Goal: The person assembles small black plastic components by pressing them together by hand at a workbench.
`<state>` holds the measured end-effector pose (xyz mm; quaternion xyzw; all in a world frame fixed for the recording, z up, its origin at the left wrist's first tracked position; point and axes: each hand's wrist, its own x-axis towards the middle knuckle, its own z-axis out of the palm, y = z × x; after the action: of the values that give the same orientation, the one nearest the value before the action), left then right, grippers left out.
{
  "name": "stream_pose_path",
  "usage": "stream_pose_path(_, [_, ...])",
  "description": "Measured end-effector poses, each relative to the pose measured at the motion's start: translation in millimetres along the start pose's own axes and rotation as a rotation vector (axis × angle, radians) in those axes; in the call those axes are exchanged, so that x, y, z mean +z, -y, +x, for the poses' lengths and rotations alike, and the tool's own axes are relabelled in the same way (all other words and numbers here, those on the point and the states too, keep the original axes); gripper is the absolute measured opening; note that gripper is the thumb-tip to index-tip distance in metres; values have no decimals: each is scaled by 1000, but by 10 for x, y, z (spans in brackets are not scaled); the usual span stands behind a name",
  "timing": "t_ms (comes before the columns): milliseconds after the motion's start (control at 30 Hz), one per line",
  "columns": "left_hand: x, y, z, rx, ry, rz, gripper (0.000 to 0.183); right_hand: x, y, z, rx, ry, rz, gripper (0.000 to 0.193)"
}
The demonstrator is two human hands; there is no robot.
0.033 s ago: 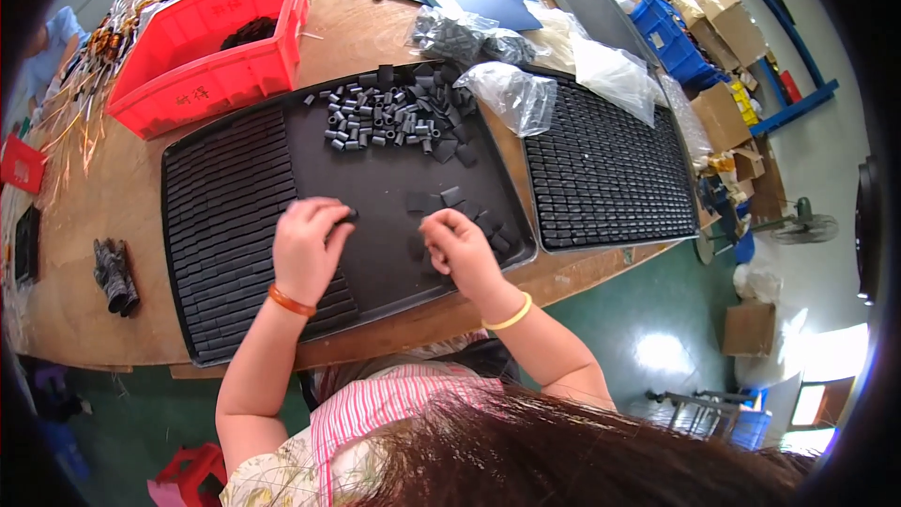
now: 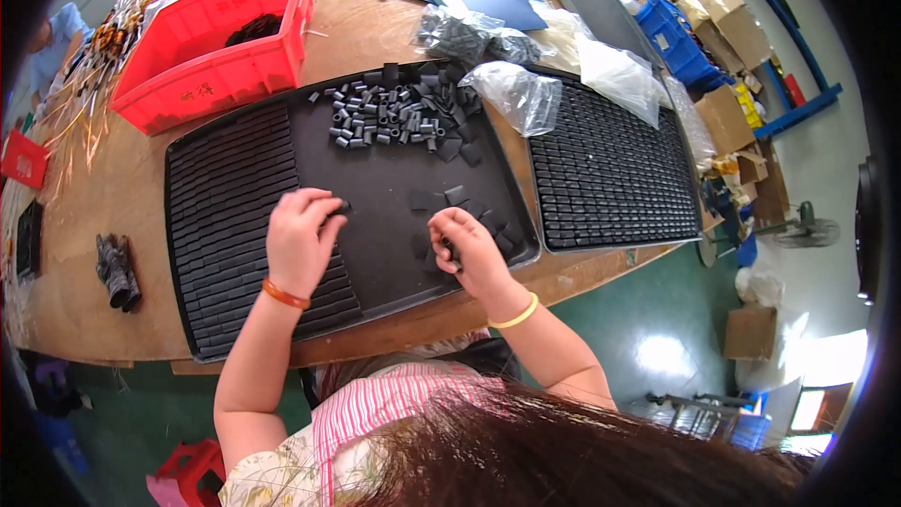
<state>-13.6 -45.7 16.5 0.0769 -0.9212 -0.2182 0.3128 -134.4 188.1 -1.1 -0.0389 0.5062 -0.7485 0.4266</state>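
Note:
My left hand [image 2: 302, 235] hangs over the black tray [image 2: 375, 253] and pinches a small dark cylinder [image 2: 344, 208] between thumb and fingertips. My right hand [image 2: 466, 252] is closed, with a small dark piece [image 2: 451, 250] showing among its curled fingers; its exact kind is partly hidden. Beside that hand lie several flat black squares [image 2: 427, 200], some covered by it. At the tray's far side is a pile of short black tubes [image 2: 385, 117] mixed with more squares. Tightly packed rows of black pieces [image 2: 235, 197] fill the tray's left part.
A red bin [image 2: 211, 80] stands behind the tray at the left. To the right is a second tray [image 2: 615, 178] full of black pieces, with clear plastic bags [image 2: 516, 99] over its far edge. A dark glove [image 2: 116, 272] lies at the left.
My right hand has turned slightly, and the dark piece in its fingers shows more plainly. My left hand has shifted a little to the left, still pinching its cylinder.

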Motion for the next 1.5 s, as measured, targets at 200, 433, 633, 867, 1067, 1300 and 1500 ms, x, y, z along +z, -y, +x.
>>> stream_pose_path(200, [-48, 498, 27, 90, 86, 245, 17, -65, -14, -58, 54, 43, 154, 16])
stream_pose_path(433, [-10, 546, -159, 211, 163, 502, 26, -209, 136, -253, 10, 26, 54, 20])
stream_pose_path(633, [-96, 490, -226, 197, 282, 527, 41, -764, 340, -311, -526, -312, -852, 21])
stream_pose_path(867, [-128, -151, -51, 235, 268, 134, 51, -800, 233, -400, -567, -442, -1915, 34])
stream_pose_path(1067, [283, -662, -201, 281, 498, -43, 69, -433, -45, -327, -597, -265, -2002, 39])
stream_pose_path(1300, [422, -663, -258, 180, 624, 59, 80, -415, 130, -219, -665, -292, -1801, 42])
stream_pose_path(1500, [423, -528, -269, 260, 699, 136, 81, -532, 92, 246, -682, -280, -1820, 38])
